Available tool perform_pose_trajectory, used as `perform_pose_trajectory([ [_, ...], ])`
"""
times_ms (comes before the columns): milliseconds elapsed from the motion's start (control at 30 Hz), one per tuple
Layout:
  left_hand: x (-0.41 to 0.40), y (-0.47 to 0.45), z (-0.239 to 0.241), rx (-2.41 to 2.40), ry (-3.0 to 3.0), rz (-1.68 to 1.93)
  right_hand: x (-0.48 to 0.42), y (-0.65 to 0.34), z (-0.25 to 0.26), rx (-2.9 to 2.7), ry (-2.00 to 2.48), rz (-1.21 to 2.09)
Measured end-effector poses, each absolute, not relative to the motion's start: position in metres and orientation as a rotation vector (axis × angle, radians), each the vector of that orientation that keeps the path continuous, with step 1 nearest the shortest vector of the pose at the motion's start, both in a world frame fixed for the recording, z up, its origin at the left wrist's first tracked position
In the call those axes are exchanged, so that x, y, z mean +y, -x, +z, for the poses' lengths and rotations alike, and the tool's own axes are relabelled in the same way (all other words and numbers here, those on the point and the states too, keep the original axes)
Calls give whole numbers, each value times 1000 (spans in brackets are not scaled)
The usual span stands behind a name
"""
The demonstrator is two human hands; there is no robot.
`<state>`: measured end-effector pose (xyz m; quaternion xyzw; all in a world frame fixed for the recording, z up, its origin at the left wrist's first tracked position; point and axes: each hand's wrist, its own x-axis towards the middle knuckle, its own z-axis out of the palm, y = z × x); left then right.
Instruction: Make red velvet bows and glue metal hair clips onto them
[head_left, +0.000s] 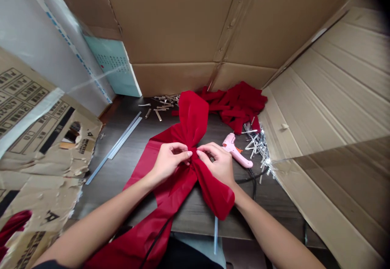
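Observation:
A large red fabric bow lies over the dark table, one loop upright and another slanting down to the right. Its long tails spread to the left and toward my lap. My left hand pinches the bow's gathered middle between thumb and fingers. From the other side my right hand pinches the same knot, its fingertips close to the left thumb. Just beyond the right hand rests a pink hot glue gun, its black cord running toward the front. The fingers partly cover the bow's centre.
Red fabric strips are heaped at the back right, above a pile of silvery twist ties. Metal hair clips lie at the back. Clear glue sticks sit on the left. Cardboard walls surround the table.

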<state>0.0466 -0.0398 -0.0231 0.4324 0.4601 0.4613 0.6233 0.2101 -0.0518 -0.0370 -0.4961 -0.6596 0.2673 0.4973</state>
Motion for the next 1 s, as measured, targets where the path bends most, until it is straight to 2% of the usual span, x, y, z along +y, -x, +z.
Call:
perform_pose_trajectory([
  [500,-38,-46,-35,1126,-1173,1075,-54,-207,-31,-1664,1233,716],
  [1000,-43,-43,-34,1117,-1276,1080,-57,-204,-49,-1592,1128,746],
])
